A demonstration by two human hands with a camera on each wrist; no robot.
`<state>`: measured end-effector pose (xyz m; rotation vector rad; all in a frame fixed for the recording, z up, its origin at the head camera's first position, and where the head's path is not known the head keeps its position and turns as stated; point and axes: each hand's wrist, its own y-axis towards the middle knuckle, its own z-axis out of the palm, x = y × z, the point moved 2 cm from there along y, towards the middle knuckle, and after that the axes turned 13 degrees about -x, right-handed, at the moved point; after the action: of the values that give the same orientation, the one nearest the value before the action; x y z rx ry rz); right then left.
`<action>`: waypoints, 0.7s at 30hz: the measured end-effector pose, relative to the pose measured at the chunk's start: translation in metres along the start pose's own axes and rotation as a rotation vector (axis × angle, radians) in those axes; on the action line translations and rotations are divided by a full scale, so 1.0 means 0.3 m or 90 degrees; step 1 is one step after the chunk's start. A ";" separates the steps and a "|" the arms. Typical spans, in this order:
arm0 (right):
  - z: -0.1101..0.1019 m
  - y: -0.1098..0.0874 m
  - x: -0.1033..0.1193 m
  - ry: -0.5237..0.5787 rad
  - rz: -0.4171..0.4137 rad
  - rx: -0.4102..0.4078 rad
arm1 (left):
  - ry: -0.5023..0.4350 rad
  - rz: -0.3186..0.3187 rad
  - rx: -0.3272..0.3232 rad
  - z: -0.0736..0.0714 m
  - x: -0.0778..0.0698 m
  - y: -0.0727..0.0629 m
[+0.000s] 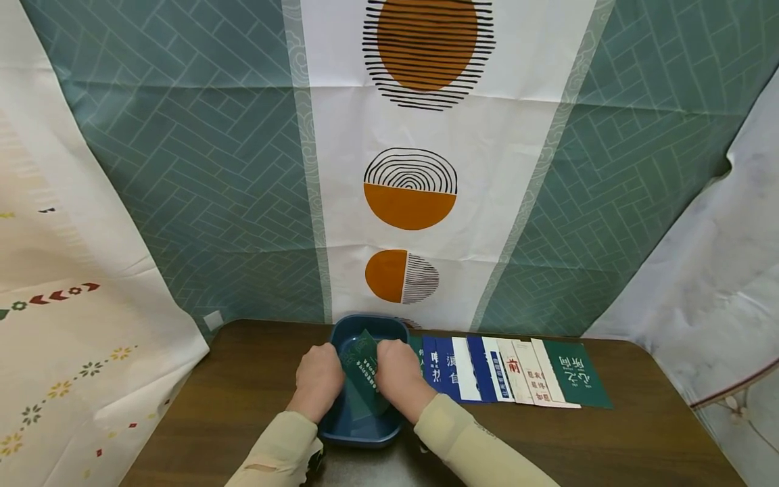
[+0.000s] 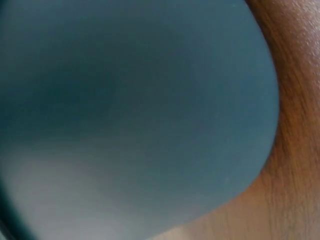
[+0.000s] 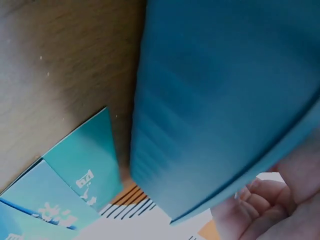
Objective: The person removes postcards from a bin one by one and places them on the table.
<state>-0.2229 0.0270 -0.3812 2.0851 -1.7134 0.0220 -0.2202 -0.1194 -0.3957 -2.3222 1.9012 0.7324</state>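
A dark green card (image 1: 367, 379) printed with pale characters is held tilted over the inside of a blue plastic tub (image 1: 365, 433). My left hand (image 1: 319, 380), fingers curled, grips the card's left edge above the tub's left rim. On the opposite edge, my right hand (image 1: 399, 373) pinches the card near the right rim. In the right wrist view, the curled right fingers (image 3: 265, 205) show beyond the tub's outer wall (image 3: 200, 105). The left wrist view is filled by the blurred tub wall (image 2: 165, 100), and the left hand is hidden there.
To the right of the tub, several overlapping cards in blue, white and green (image 1: 511, 370) lie in a row on the brown wooden table (image 1: 243, 379). A patterned cloth (image 1: 408, 122) hangs along the table's back edge. More cloth hangs at both sides.
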 end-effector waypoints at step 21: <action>-0.107 -0.011 -0.085 0.163 0.052 -0.083 | 0.020 0.005 0.001 -0.010 -0.007 -0.002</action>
<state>-0.2173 0.0622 -0.3605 1.8297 -1.5988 0.1884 -0.2190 -0.1182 -0.3924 -2.3402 1.9250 0.6988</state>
